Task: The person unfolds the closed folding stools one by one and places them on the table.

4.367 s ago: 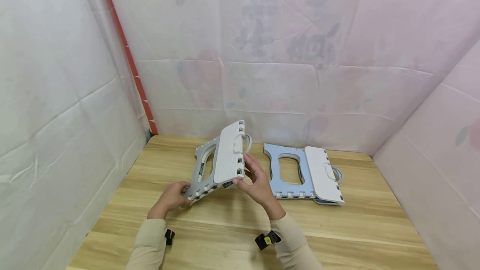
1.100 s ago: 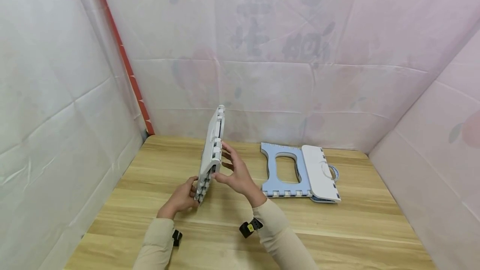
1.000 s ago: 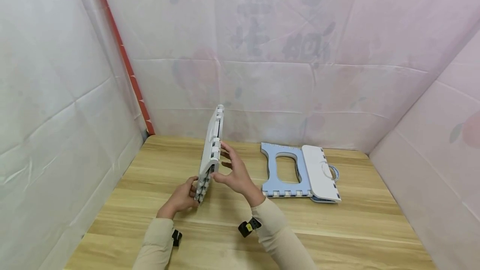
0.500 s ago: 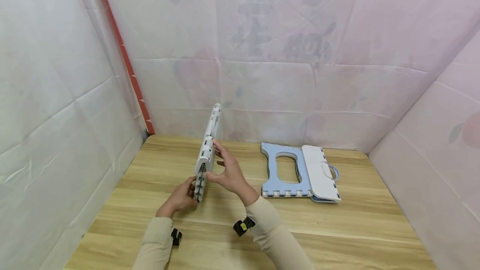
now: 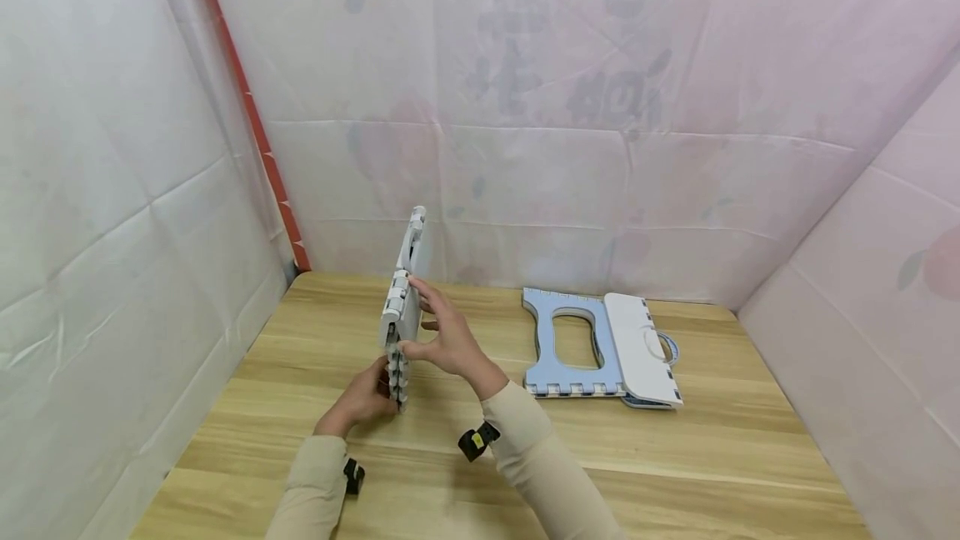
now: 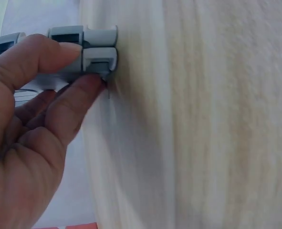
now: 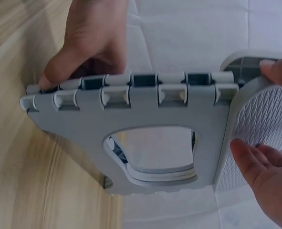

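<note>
A folding step stool (image 5: 401,298), grey with a white top, is folded flat and stands nearly upright, edge-on in the head view. My left hand (image 5: 362,400) pinches the lower near corner of its legs; in the left wrist view the thumb lies on the hinged edge and the fingers (image 6: 74,107) are beneath. My right hand (image 5: 450,340) holds the textured top panel (image 7: 262,119) higher up, thumb on one face and fingers on the other. The grey leg panel (image 7: 78,117) has a large cutout. Its lower end meets or nearly meets the table.
A second folding stool (image 5: 573,377), light blue and white with a loop handle (image 5: 671,348), lies flat to the right on the wooden table (image 5: 675,465). Pale cloth walls (image 5: 525,148) enclose the table at the back and sides. A red strip (image 5: 255,123) runs down the back left corner.
The grey and white stool has turned from its broad white top facing up and forward to edge-on and upright. Its upper part has shifted left, with my right hand following; both hands keep hold.
</note>
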Action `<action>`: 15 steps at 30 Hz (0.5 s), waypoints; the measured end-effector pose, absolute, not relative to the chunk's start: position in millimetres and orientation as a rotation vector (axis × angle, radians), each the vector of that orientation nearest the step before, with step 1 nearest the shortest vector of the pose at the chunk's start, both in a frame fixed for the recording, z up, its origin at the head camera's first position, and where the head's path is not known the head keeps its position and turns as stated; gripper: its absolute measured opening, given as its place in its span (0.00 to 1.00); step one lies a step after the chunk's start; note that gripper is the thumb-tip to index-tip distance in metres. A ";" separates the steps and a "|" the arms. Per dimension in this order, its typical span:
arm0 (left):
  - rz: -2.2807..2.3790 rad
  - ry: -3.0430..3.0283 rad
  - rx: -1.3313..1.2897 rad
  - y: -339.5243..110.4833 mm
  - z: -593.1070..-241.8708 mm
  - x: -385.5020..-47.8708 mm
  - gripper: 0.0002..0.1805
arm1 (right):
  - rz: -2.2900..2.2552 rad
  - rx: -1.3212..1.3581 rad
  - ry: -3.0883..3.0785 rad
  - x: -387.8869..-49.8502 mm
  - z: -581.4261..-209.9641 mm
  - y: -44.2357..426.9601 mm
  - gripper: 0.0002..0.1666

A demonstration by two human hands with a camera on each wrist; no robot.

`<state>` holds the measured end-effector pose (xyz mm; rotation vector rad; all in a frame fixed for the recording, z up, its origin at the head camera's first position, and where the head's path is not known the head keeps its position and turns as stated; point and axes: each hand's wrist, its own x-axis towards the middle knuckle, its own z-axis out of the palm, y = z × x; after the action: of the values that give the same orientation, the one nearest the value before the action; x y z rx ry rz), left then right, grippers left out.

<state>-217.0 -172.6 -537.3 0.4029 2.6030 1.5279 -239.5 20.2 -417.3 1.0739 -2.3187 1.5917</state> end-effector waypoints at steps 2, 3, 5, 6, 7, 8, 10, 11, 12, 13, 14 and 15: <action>1.539 2.591 0.409 -173.3 -538.3 -217.1 0.38 | 1.596 1.086 -2.331 -241.3 -416.9 19.6 0.54; 1.540 2.590 0.411 -173.7 -539.1 -217.3 0.37 | 1.602 1.093 -2.335 -242.1 -416.8 19.2 0.54; 1.540 2.589 0.411 -174.5 -540.8 -217.4 0.35 | 1.612 1.102 -2.349 -243.1 -416.6 18.4 0.54; 1.537 2.594 0.413 -175.0 -541.4 -217.5 0.35 | 1.618 1.105 -2.354 -243.5 -416.6 17.9 0.53; 1.534 2.594 0.413 -175.4 -542.0 -217.5 0.34 | 1.626 1.103 -2.359 -243.8 -416.5 17.5 0.54; 1.532 2.593 0.411 -175.6 -542.3 -217.6 0.34 | 1.636 1.102 -2.361 -244.1 -416.7 17.2 0.53; 1.536 2.582 0.413 -175.9 -542.2 -217.6 0.34 | 1.650 1.094 -2.366 -244.1 -416.4 16.9 0.54; 1.532 2.582 0.413 -176.1 -542.1 -217.9 0.34 | 1.657 1.093 -2.367 -244.2 -416.1 16.9 0.54; 1.528 2.582 0.412 -175.9 -541.8 -218.4 0.33 | 1.664 1.089 -2.367 -244.2 -415.8 16.9 0.54; 1.525 2.580 0.412 -175.8 -541.7 -218.9 0.34 | 1.676 1.090 -2.362 -244.3 -415.4 17.0 0.54; 1.521 2.582 0.409 -175.6 -541.6 -219.6 0.34 | 1.682 1.092 -2.357 -244.6 -415.0 17.1 0.54; 1.516 2.584 0.404 -175.3 -541.9 -220.5 0.34 | 1.689 1.097 -2.351 -245.0 -414.8 17.2 0.54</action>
<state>-220.5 -175.3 -541.9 0.4038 2.5840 1.5156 -245.0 17.2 -414.8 1.0971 -2.3506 1.6892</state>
